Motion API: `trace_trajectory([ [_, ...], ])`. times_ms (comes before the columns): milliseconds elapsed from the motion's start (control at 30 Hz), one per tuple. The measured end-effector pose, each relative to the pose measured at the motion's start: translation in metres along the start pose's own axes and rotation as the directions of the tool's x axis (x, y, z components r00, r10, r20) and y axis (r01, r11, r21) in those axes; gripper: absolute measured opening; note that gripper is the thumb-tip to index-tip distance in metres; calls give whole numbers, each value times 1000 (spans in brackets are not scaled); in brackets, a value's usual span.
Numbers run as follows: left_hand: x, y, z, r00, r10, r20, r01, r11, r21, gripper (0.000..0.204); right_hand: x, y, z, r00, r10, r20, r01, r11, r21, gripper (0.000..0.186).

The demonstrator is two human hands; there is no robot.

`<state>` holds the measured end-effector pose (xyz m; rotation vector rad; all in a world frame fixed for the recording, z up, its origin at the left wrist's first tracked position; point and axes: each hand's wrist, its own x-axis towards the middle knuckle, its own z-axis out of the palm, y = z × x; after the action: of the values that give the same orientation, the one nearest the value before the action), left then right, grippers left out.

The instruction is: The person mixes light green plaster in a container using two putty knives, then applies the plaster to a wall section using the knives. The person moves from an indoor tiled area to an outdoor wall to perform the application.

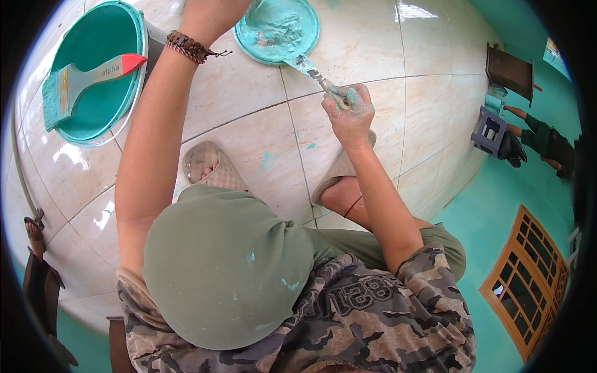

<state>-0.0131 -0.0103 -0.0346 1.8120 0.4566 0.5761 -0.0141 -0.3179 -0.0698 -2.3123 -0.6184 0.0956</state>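
My right hand (pixel 351 117) is closed around the handle of a putty knife (pixel 318 78), its fingers smeared with teal. The knife's blade rests at the near edge of a round teal lid (pixel 244 46). Thick, lumpy teal paste (pixel 283 30) covers much of that lid on the floor. My left hand (pixel 219 9) reaches to the lid's left side, but the upper edge of the view cuts off its fingers, so its grip is hidden. Left of that arm stands a white bucket (pixel 151 43) coated teal inside. A wide paintbrush (pixel 87 79) with teal bristles lies across its mouth.
Glossy cream tiles (pixel 242 130) with teal spots make up the floor. My sandalled feet stand close behind the lid. At the far right, another person (pixel 550 140) is near a purple-grey stool (pixel 489 130) and a brown wooden piece (pixel 510 69). A wood-framed window (pixel 528 280) sits in the teal wall.
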Motion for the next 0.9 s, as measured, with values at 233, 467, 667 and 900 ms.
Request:
trace_trajectory([
  [233,4,6,1,1000,-8,10,9,999,-39,22,-20,38,25,993,-35,-113,35,999,1,27],
  [467,4,3,8,994,108,5,-108,992,57,21,19,39,34,996,-2,-86,7,998,56,25],
  [667,1,14,6,994,101,31,-105,980,170,19,87,-18,-6,973,-204,107,222,955,-197,21],
  [900,1,10,8,994,108,26,-111,987,117,19,155,-76,8,855,-291,429,471,781,-410,23],
])
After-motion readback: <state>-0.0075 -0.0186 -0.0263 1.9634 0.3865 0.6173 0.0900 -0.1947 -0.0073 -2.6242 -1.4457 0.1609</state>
